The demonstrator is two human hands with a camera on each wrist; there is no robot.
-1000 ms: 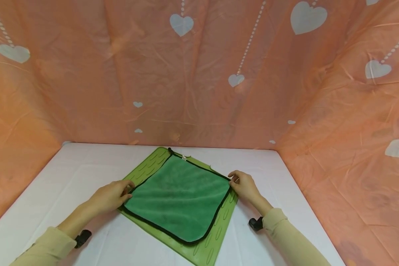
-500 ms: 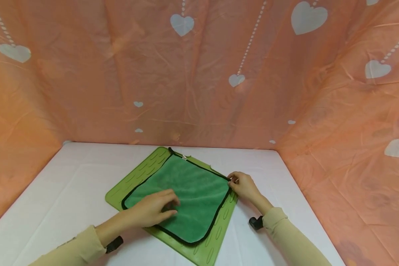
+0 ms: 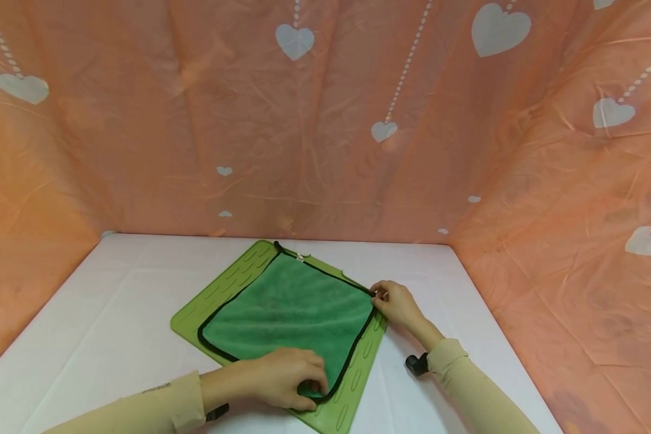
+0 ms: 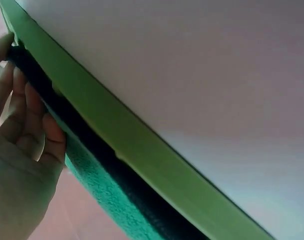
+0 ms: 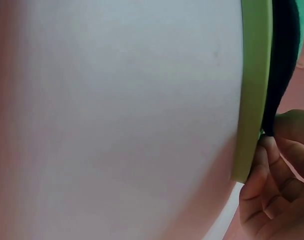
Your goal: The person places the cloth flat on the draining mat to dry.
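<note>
A green cloth [image 3: 290,301] with black edging lies spread over a lighter green mat [image 3: 187,320] with raised oval marks. A black loop [image 3: 277,246] sits at the cloth's far corner. My left hand [image 3: 290,377] is at the near corner, thumb and fingertips pinching the black-edged cloth. In the left wrist view that hand [image 4: 22,145] has the thumb on one side of the dark edging and the fingers on the other. My right hand [image 3: 398,304] pinches the cloth's right corner at the mat's edge; the right wrist view shows its fingertips [image 5: 286,125] on the dark edging.
Beneath the mat is a white-covered table [image 3: 125,289]. Orange curtains [image 3: 336,181] with pale hearts hang behind and at both sides. A small white tag [image 3: 300,258] shows on the cloth's far edge. Black devices [image 3: 416,364] are worn on the wrists.
My left hand has let go of the cloth's left corner and moved right and nearer, across the cloth, to its near corner. The right hand has stayed at the right corner.
</note>
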